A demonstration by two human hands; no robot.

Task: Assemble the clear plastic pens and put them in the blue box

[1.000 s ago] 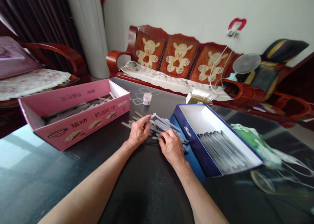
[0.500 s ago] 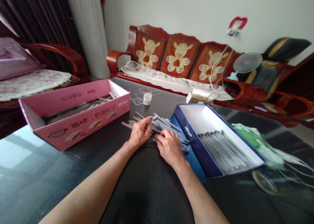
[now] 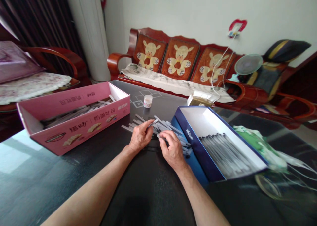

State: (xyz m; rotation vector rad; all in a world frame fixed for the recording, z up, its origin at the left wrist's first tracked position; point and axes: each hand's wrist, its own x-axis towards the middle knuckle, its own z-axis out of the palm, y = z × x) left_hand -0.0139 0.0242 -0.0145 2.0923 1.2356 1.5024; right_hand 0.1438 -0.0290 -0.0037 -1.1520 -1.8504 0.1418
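View: The head camera looked down at two bare arms and hands on a shiny black table (image 3: 54, 183).
Sticks: A loose heap of thin pale sticks (image 3: 170, 130) lay on the table, between the pink box (image 3: 76, 135) and the blue box (image 3: 196, 146). The sticks crossed over each other, and the near end of the heap leaned on the blue box's wall.
Left hand: The left hand (image 3: 141, 136) was at the left side of the heap. Its thumb and first finger (image 3: 150, 124) seemed to pinch one stick near its end.
Right hand: The right hand (image 3: 173, 151) was curled and pressed down into the heap. Its fingers (image 3: 164, 141) were close together, but I could not tell if they held a stick.
Feel: The sticks looked light, stiff and smooth. They might slide apart easily. One looked easiest to hold near its end, with a finger and thumb.
Boxes: The blue box held a neat bunch of sticks (image 3: 224, 153), lying side by side. The pink box held more sticks (image 3: 79, 112).
Near: A small jar (image 3: 148, 101) stood past the heap.
Change: Earlier, the right hand lay flatter and more spread. Now its fingers were curled more tightly.
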